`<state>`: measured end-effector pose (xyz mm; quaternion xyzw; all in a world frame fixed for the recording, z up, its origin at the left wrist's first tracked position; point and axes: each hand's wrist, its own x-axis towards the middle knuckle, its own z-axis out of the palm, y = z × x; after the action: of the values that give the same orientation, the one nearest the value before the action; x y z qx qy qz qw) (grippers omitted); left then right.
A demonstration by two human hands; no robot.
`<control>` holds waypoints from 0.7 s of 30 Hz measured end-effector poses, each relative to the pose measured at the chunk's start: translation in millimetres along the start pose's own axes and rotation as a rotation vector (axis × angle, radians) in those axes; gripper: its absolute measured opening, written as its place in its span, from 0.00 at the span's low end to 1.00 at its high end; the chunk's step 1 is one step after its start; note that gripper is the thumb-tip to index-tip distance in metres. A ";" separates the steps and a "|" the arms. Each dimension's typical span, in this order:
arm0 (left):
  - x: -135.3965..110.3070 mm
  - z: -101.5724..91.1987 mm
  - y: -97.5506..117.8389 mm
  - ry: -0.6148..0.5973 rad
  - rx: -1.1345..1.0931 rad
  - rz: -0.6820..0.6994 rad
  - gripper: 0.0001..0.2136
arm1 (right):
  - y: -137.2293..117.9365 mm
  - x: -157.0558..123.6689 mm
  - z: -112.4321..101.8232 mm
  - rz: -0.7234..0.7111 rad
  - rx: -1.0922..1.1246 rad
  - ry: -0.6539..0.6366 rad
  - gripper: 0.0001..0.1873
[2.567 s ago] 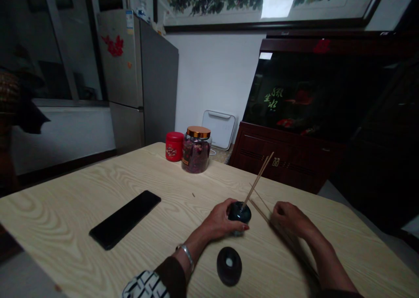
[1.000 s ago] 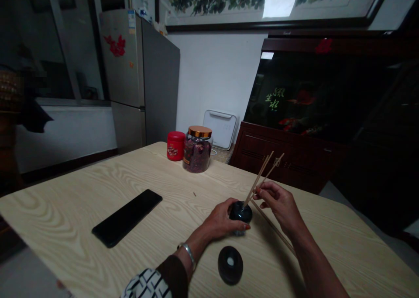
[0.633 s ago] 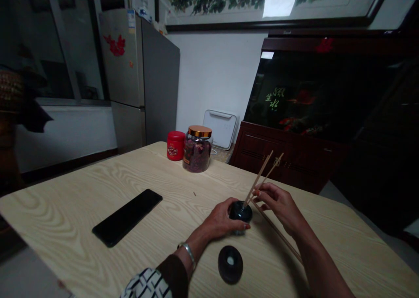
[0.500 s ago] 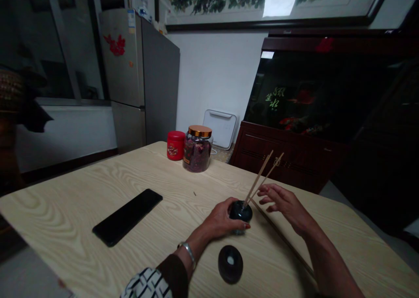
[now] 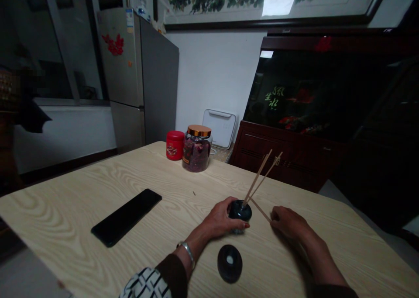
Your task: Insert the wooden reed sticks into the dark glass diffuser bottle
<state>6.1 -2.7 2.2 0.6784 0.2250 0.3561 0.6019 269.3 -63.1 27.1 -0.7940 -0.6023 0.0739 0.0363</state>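
A small dark glass diffuser bottle stands on the table, and the fingers and thumb of my left hand are closed around it. Thin wooden reeds rise from its mouth, leaning to the right. To the right of the bottle my right hand is low over the table, fingers closed on one loose reed stick. That stick's far end meets the bottle's side in view; the rest is hidden by my hand. Nearer to me lies a dark round cap with a pale centre.
A black phone lies on the left of the wooden table. Toward the far edge stand a red jar and a clear jar of dried purple-red contents. A tiny brown bit lies mid-table.
My right hand has moved down and right from beside the upright reeds, and its fingers have closed on the loose stick. My left hand still holds the bottle.
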 end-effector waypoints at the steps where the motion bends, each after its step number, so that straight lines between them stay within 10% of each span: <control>1: -0.2 0.0 0.3 0.000 0.005 0.004 0.31 | 0.1 0.9 1.1 0.001 -0.004 -0.004 0.05; 21: 2.0 -0.2 -7.3 0.017 0.059 0.017 0.31 | 4.0 6.1 5.3 -0.010 0.085 -0.027 0.05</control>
<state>8.1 0.2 -4.5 0.6948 0.2346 0.3601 0.5767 273.9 -58.4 20.9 -0.7878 -0.6028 0.1098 0.0622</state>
